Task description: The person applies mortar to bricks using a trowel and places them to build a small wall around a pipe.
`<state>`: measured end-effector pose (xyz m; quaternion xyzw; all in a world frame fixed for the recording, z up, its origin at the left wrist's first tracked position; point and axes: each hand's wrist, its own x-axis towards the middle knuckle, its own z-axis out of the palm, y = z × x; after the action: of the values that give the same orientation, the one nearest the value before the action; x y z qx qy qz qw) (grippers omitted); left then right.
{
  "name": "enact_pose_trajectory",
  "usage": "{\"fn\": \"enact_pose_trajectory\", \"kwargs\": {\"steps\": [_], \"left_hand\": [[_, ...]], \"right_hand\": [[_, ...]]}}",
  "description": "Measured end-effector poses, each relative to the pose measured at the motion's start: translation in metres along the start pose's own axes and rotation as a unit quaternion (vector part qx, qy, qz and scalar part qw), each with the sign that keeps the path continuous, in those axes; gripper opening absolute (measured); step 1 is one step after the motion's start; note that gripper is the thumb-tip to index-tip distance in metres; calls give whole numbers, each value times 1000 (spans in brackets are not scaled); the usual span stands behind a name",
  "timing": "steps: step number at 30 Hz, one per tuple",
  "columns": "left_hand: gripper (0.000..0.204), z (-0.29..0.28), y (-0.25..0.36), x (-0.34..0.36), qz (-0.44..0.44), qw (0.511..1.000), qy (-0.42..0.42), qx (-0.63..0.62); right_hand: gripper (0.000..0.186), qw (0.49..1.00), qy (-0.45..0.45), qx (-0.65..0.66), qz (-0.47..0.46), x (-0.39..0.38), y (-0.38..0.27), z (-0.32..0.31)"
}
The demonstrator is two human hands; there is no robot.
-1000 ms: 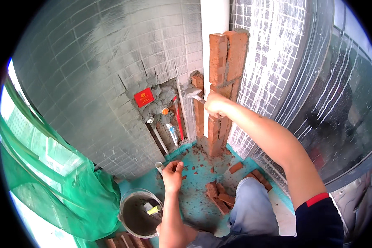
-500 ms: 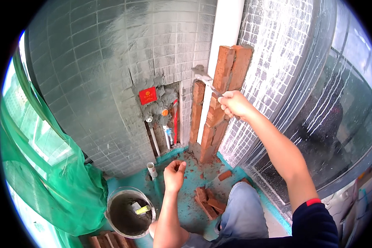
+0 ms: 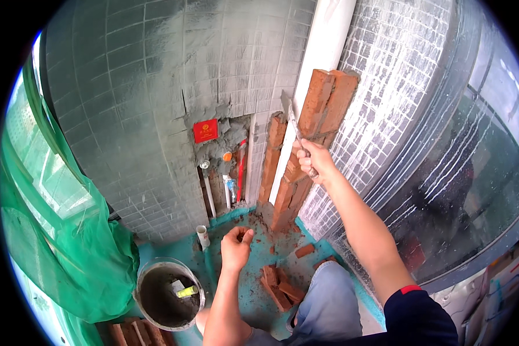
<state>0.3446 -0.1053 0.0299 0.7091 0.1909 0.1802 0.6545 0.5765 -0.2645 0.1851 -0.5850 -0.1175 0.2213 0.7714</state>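
Observation:
In my right hand (image 3: 315,159) is a trowel (image 3: 289,107), its blade pointing up and turned partly edge-on. The blade is just above the top of the short left brick column (image 3: 273,153) and in front of the white pipe (image 3: 323,43). To the right of the pipe rises a taller brick column (image 3: 326,104) with grey mortar in its joints. My left hand (image 3: 235,249) hangs in the air above the floor, fingers curled in and thumb against them. Nothing shows between those fingers.
A bucket of mortar (image 3: 140,300) with a yellow-handled tool (image 3: 187,292) stands at lower left, beside green netting (image 3: 92,259). Loose bricks (image 3: 277,290) lie near my knee. Pipes and a red card (image 3: 206,131) sit at the wall recess. A glass door (image 3: 450,202) is on the right.
My right hand has drawn left and down, and the trowel has tilted more upright. The clump of mortar seen on its blade no longer shows there. My left hand stays curled.

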Motion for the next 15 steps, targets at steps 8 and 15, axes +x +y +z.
{"fn": "enact_pose_trajectory", "kwargs": {"steps": [8, 15], "left_hand": [[40, -19, -14, 19, 5, 998, 64, 17], [44, -20, -36, 42, -66, 991, 94, 64]], "right_hand": [[33, 997, -55, 22, -41, -95, 43, -7], [37, 986, 10, -50, 161, -172, 126, -42]]}}
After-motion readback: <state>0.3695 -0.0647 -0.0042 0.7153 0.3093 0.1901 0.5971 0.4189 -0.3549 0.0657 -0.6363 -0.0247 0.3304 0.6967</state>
